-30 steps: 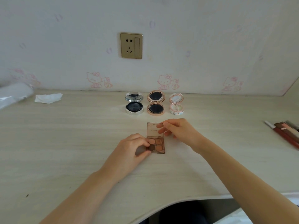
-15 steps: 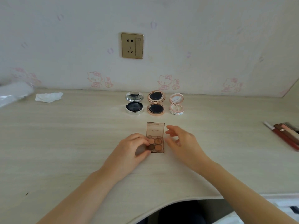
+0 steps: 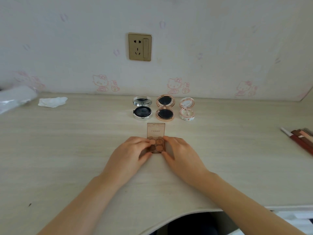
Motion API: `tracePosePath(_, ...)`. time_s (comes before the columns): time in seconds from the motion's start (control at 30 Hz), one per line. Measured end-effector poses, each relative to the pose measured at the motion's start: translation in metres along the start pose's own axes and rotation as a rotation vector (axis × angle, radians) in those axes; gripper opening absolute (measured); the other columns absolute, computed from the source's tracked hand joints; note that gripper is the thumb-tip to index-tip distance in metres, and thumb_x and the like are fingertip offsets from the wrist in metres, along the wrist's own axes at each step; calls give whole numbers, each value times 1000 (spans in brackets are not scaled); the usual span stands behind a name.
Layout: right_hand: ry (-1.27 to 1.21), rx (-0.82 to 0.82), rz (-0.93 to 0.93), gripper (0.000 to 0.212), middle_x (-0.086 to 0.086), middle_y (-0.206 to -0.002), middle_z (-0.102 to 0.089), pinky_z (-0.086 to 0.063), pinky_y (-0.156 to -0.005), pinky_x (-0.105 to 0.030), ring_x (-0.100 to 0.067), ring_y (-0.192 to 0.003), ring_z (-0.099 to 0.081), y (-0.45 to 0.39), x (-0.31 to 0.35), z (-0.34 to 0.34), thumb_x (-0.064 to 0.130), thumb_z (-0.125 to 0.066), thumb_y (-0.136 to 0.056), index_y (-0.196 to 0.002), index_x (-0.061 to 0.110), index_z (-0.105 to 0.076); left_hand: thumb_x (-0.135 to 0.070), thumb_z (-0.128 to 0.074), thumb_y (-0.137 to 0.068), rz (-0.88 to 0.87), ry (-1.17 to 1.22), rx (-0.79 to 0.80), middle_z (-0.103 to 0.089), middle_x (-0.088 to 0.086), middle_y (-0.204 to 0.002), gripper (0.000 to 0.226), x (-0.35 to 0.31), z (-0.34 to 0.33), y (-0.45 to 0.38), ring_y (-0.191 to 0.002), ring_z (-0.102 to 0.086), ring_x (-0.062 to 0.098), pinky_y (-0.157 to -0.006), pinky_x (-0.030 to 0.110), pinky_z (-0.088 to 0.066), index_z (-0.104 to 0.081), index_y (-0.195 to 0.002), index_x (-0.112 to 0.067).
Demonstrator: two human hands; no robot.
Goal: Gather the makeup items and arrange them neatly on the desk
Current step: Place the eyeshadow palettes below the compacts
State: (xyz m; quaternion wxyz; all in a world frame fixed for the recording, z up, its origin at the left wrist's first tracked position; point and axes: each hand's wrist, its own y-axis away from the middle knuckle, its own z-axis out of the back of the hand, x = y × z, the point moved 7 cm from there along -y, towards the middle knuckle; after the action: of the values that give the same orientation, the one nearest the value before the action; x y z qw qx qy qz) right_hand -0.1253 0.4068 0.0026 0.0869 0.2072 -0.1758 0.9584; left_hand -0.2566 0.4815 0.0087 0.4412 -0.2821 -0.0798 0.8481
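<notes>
A small brown eyeshadow palette [image 3: 156,137] lies open on the desk [image 3: 67,150], its clear lid flat toward the wall. My left hand [image 3: 133,151] pinches the palette's left side with curled fingers and thumb. My right hand [image 3: 179,153] grips its right side the same way. Behind it, three open round compacts stand in a row: a silver compact [image 3: 142,110], a rose-gold compact [image 3: 165,109] and a small floral compact [image 3: 187,109].
Several lip pencils and sticks [image 3: 299,139] lie at the desk's right edge. A crumpled white tissue [image 3: 52,101] and a clear plastic bag [image 3: 15,97] sit at the far left. A wall socket [image 3: 139,46] is above the compacts. The desk's front edge curves inward near me.
My right hand left the palette's lid, drew back toward me and came in to hold the palette's right side. The lid now lies flat open. My left hand stayed on the left side.
</notes>
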Motion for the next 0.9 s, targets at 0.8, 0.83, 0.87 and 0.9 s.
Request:
tracePosePath(0.8, 104, 28, -8, 29, -2, -122, -58, -39, -93, -29, -21, -117, -47, -56, 17, -28, 23, -47, -95, -120, 12, -57, -57, -32, -95, 224, -181, 158, -13, -9, -160, 71, 52, -14, -12, -148, -3, 12, -119, 28, -9, -14, -153, -21)
tracePosePath(0.83, 104, 30, -9, 29, -2, -122, -58, -39, -93, -29, -21, -117, -47, -57, 18, -29, 23, -47, -95, -120, 12, -57, -57, -32, -95, 228, -182, 156, -14, -9, -160, 71, 52, -14, -11, -148, -4, 12, -119, 28, -10, -14, -153, -21)
tracePosePath(0.87, 104, 34, -11, 29, -2, -122, -57, -40, -94, -30, -21, -117, -47, -58, 18, -29, 23, -47, -95, -120, 12, -57, -57, -33, -95, 233, -180, 152, -14, -9, -160, 71, 52, -13, -11, -148, -4, 11, -118, 28, -10, -14, -153, -20)
tracePosePath(0.9, 105, 39, -12, 29, -2, -122, -57, -40, -94, -30, -21, -117, -47, -59, 18, -30, 23, -47, -95, -120, 12, -57, -57, -33, -95, 238, -177, 146, -15, -9, -160, 71, 52, -13, -11, -147, -5, 11, -118, 27, -10, -14, -153, -20)
